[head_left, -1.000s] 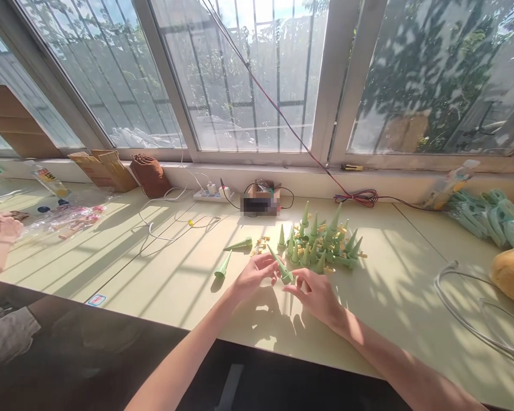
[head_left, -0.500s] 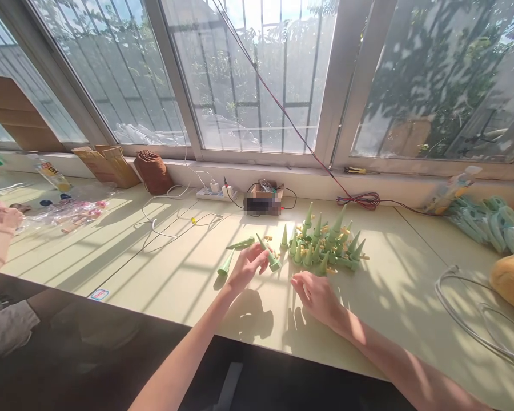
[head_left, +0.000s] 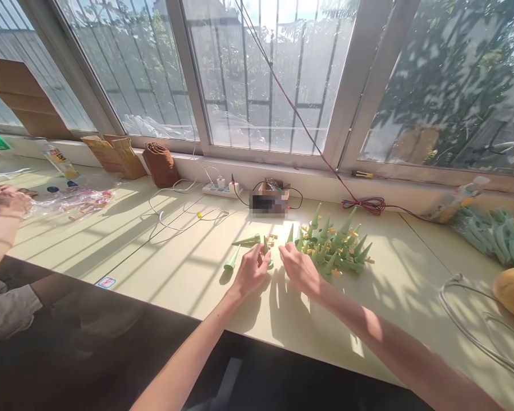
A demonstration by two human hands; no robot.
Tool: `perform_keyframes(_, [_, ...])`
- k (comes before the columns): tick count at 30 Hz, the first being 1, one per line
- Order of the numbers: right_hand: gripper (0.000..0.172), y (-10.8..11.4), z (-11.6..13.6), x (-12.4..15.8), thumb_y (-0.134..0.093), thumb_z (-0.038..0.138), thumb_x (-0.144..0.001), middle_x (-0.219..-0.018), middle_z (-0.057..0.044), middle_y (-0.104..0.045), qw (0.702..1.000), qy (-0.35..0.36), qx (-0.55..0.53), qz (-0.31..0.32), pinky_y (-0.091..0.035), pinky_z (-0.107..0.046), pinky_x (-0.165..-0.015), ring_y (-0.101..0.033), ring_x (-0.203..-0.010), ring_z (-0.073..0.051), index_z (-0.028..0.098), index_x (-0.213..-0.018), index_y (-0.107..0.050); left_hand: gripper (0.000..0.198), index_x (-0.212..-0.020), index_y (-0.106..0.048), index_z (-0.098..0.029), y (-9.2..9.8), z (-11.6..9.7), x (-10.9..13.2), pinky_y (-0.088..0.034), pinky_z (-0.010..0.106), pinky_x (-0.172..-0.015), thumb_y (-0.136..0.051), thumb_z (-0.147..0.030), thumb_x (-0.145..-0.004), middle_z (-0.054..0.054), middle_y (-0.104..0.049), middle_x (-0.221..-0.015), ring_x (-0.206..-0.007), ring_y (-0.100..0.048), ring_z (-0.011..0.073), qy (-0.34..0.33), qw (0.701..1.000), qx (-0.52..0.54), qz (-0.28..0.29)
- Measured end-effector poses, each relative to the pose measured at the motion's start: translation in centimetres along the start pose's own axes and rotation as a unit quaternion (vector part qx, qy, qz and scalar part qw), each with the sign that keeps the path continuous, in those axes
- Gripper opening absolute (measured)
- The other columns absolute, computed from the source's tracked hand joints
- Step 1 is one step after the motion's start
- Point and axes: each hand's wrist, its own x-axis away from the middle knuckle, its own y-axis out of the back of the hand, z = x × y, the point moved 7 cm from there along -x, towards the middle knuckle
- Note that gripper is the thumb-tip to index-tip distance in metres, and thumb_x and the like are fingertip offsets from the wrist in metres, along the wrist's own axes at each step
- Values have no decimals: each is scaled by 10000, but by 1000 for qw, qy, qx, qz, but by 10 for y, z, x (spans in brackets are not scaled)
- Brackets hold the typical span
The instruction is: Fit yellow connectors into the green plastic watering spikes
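Note:
My left hand is closed around a green cone piece, whose tip points up between the fingers. Just to the right, my right hand has its fingers pinched together; what they hold, if anything, is too small to make out. Two more cones rest left of my left hand: one lying and another green cone beside it. Small tan pieces lie behind my hands. A heap of green cones with tan parts spreads beyond my right hand.
Behind are a power strip, a small box with wires and a brown pouch. A grey cable and bagged green parts lie right. Another person's hands are at far left, near plastic bags.
My right hand has moved up and left, closer to my left hand. The cone in my left hand now stands more upright. The camera view has shifted slightly.

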Motion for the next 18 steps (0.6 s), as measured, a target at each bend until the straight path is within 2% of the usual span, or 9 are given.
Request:
perform_keyframes(4, [209, -12, 0, -17, -389, 56, -966, -1026, -94, -563, 998, -28, 30, 54, -359, -214, -463, -616, -605, -126, 155, -1062, -546, 158, -865, -518, -193, -1, 0, 2, -408, 243, -533, -486, -305, -973, -12, -525, -763, -551, -482, 100, -11, 1000, -17, -6])
perform_keyframes(10, [244, -23, 4, -25, -416, 30, -949, -1050, -134, -589, 997, -15, 45, 59, -460, -232, -500, -680, -662, -173, 140, -1102, -571, 174, -885, -516, -192, -3, -3, 3, -408, 251, -565, -467, -326, -986, -11, -521, -784, -548, -466, 96, -22, 1000, -21, -6])
perform_keyframes(15, [321, -19, 9, -13, -438, -38, -904, -1016, -131, -608, 998, 8, 52, 45, -446, -229, -479, -683, -646, -179, 154, -1119, -578, 192, -959, -563, -194, -2, -6, 4, -412, 252, -566, -455, -348, -995, -2, -541, -800, -569, -488, 110, -18, 1000, -14, -4])
perform_keyframes(18, [275, -11, 9, -2, -483, -37, -893, -904, -74, -604, 999, 34, 25, 2, -381, -203, -448, -613, -555, -122, 173, -1046, -573, 204, -987, -578, -194, -2, -6, 4, -413, 247, -550, -455, -358, -995, 8, -563, -811, -579, -498, 117, -17, 1000, -4, -2])
